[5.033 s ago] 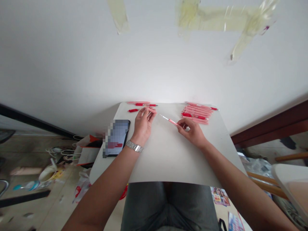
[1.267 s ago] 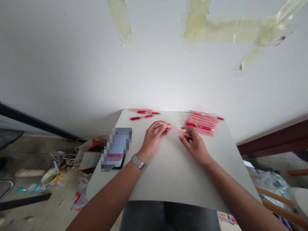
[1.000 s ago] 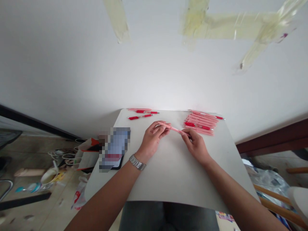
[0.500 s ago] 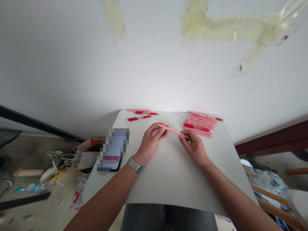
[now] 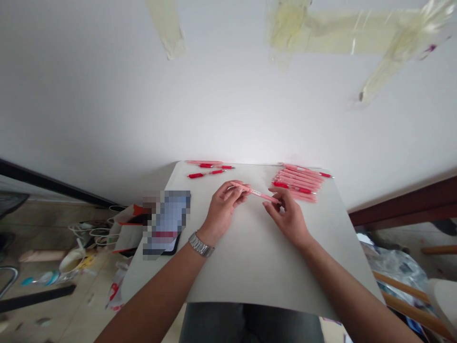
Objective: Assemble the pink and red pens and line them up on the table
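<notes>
A pink pen (image 5: 256,193) is held level between both hands above a small white table (image 5: 250,257). My left hand (image 5: 222,211), with a metal watch on the wrist, pinches the pen's left end. My right hand (image 5: 287,215) pinches its right end. Just beyond my right hand lies a pile of several pink and red pens (image 5: 298,180). A few loose red and pink pens (image 5: 208,169) lie at the table's far left edge.
A phone (image 5: 166,223) lies at the table's left edge. The table stands against a white wall with strips of yellowed tape. On the floor to the left are bags, cables and a bowl. A wooden chair (image 5: 410,295) stands to the right.
Five seconds ago my hands held separate pen parts apart. They have since come together on one joined pen. In the last second my right fingers shifted slightly on its end.
</notes>
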`<state>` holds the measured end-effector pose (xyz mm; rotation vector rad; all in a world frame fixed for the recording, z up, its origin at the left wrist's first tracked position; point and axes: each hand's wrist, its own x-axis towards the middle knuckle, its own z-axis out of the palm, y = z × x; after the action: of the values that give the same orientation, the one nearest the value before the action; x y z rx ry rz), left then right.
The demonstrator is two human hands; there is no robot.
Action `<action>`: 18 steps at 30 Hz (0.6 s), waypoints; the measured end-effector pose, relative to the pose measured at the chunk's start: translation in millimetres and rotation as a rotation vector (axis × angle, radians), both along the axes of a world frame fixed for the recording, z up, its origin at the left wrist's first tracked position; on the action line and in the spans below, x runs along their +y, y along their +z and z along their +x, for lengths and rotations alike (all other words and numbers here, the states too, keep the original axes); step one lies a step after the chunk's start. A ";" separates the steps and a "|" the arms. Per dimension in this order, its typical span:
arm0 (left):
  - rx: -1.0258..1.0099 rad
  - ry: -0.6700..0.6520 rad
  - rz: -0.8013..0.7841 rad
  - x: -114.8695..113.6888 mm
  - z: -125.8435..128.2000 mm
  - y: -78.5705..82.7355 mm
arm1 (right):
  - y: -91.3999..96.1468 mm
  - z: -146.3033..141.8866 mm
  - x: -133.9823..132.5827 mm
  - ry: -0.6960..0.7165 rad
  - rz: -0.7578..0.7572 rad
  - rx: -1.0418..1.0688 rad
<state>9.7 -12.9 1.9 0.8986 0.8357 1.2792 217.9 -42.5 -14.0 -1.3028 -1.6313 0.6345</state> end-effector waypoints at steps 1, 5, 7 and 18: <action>-0.004 0.000 -0.001 0.1 0.0 0.3 | -1.4 0.1 0.4 -0.005 0.020 0.008; -0.028 -0.030 0.003 0.5 -0.6 1.8 | -3.2 2.3 2.0 0.009 0.032 -0.019; -0.038 -0.037 0.007 0.3 -1.0 2.0 | -2.1 3.8 2.3 0.004 0.013 -0.043; -0.026 -0.023 0.018 -0.7 0.5 0.2 | 5.7 6.3 2.4 0.025 -0.025 -0.104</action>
<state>10.2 -13.6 2.2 0.9016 0.7931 1.2773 224.2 -40.1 -8.3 -1.3549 -1.7309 0.6132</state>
